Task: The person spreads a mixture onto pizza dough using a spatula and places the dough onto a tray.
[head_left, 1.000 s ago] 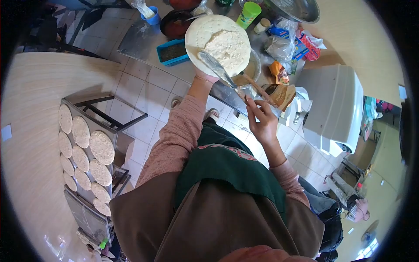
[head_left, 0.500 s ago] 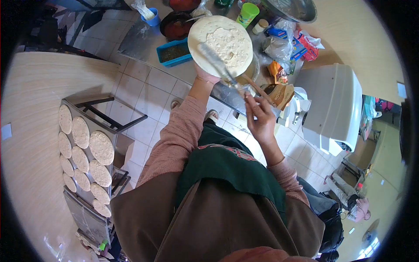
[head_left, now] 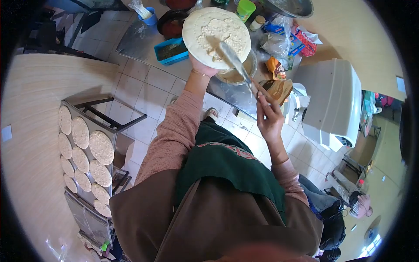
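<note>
My left hand (head_left: 203, 66) holds up a round flatbread (head_left: 194, 47) from below, over the table's near edge. A pale, lumpy spread (head_left: 233, 32) covers its middle, leaving a bare rim. The fingers under the bread are hidden. My right hand (head_left: 270, 117) is closed around the handle of a metal spatula (head_left: 235, 59), whose long flat blade reaches over the right part of the bread. Behind and below the bread, partly covered, stands a bowl (head_left: 254, 65) of pale mixture.
On the metal table (head_left: 137, 46) stand a blue tub (head_left: 172, 51) of dark green bits, a blue cup (head_left: 149, 16), a green cup (head_left: 245, 9), a jar (head_left: 257, 22) and plastic bags (head_left: 276, 43). Several flatbreads (head_left: 101, 147) lie on a rack at left. People are at far right.
My right hand and the spatula have moved right and slightly down, drawing the blade toward the bread's right side. The bread has shifted slightly up and left, uncovering more of the bowl.
</note>
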Action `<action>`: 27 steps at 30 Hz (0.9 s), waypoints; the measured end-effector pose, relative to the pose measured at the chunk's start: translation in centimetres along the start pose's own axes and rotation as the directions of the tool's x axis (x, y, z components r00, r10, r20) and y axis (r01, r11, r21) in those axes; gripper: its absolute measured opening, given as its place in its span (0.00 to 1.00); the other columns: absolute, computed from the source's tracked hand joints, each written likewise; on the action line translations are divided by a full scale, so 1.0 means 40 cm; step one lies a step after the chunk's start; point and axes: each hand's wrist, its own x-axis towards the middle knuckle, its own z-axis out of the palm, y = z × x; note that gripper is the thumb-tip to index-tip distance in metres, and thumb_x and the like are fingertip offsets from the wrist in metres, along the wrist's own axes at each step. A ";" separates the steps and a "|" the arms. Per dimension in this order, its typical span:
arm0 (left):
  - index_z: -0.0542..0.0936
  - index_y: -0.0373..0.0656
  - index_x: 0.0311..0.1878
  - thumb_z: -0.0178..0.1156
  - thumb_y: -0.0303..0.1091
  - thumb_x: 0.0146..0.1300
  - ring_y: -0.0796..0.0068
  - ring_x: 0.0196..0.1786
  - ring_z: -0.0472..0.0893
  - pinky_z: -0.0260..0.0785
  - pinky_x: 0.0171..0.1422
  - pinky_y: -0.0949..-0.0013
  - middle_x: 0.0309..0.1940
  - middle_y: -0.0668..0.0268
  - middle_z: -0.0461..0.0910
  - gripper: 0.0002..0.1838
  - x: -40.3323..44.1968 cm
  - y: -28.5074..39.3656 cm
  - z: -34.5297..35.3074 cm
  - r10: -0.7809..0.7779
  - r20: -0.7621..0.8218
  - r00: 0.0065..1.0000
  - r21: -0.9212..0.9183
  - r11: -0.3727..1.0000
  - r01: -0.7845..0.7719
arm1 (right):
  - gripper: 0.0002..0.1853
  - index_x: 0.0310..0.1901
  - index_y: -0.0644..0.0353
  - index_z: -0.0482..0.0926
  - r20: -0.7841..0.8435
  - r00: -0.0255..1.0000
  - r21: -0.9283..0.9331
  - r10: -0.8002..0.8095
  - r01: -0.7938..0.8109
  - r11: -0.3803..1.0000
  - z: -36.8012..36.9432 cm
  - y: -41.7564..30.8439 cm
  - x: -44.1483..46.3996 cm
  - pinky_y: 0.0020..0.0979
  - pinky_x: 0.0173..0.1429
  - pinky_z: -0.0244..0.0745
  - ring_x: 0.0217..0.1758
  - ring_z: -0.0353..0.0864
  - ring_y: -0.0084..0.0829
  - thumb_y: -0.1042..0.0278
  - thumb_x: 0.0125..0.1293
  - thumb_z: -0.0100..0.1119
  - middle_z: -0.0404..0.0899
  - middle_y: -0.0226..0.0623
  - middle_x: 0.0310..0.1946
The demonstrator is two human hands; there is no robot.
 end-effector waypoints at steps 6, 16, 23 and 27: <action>0.62 0.51 0.72 0.40 0.67 0.64 0.53 0.70 0.64 0.56 0.73 0.46 0.70 0.60 0.63 0.40 0.016 -0.029 -0.017 0.161 0.068 0.985 0.084 0.982 -0.166 | 0.19 0.51 0.52 0.84 0.069 0.992 -0.072 -0.107 0.112 0.991 0.001 -0.028 -0.016 0.28 0.28 0.75 0.24 0.79 0.28 0.78 0.56 0.67 0.78 0.34 0.34; 0.62 0.51 0.72 0.41 0.67 0.65 0.51 0.72 0.61 0.52 0.75 0.43 0.71 0.60 0.61 0.39 0.002 -0.001 0.029 0.061 0.070 0.996 0.047 0.997 -0.064 | 0.20 0.52 0.51 0.83 -0.024 0.999 -0.189 -0.037 0.032 0.981 -0.027 0.019 -0.042 0.29 0.29 0.76 0.24 0.79 0.27 0.78 0.57 0.66 0.79 0.35 0.34; 0.62 0.50 0.72 0.40 0.66 0.66 0.52 0.72 0.62 0.53 0.75 0.44 0.71 0.59 0.62 0.39 0.002 0.027 0.021 0.022 0.058 0.998 0.069 0.997 -0.026 | 0.20 0.50 0.50 0.85 -0.012 0.999 -0.181 0.032 -0.034 0.983 -0.081 0.040 -0.066 0.28 0.29 0.77 0.25 0.80 0.26 0.78 0.54 0.67 0.79 0.33 0.34; 0.62 0.50 0.72 0.39 0.66 0.66 0.52 0.72 0.62 0.54 0.74 0.44 0.72 0.59 0.61 0.39 -0.001 0.017 0.003 -0.112 0.415 0.903 -0.506 0.797 0.331 | 0.19 0.49 0.47 0.85 -0.028 0.999 -0.267 -0.042 0.033 0.963 -0.074 0.005 -0.009 0.28 0.31 0.78 0.28 0.81 0.27 0.77 0.55 0.66 0.79 0.32 0.36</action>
